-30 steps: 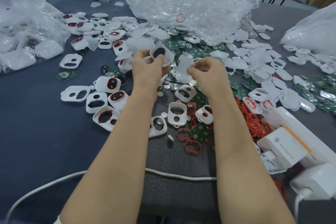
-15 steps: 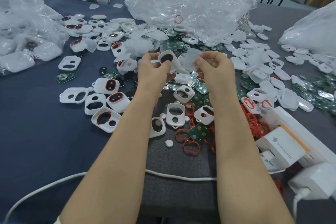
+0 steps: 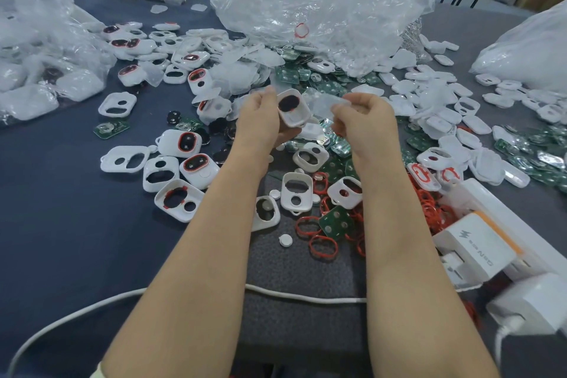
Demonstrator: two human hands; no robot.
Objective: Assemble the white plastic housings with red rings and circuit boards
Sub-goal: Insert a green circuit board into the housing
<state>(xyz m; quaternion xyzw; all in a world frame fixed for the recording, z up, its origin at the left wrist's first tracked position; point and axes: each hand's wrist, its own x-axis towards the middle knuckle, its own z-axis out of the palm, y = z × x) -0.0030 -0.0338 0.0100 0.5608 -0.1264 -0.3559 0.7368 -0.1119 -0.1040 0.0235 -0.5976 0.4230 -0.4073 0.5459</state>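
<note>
Dark blue table w/ parts strewn all over; big crumpled clear bag at the far middle. Both forearms reach in from the near edge.

L hand: fingers + thumb curled round the left side of a white housing, firm grip, held up off the table over the parts pile.

R hand: fingers curled in, tips pinching the right edge of a thin translucent piece. The piece's other end reaches to the housing's right rim; can't tell if they touch.

Housing: hollow side faces the camera, long axis tilted upper-left to lower-right, dark oval opening at the upper end.

Below the hands: white cable across the near table, green circuit board, loose red rings heaped just right of the R forearm.
</note>
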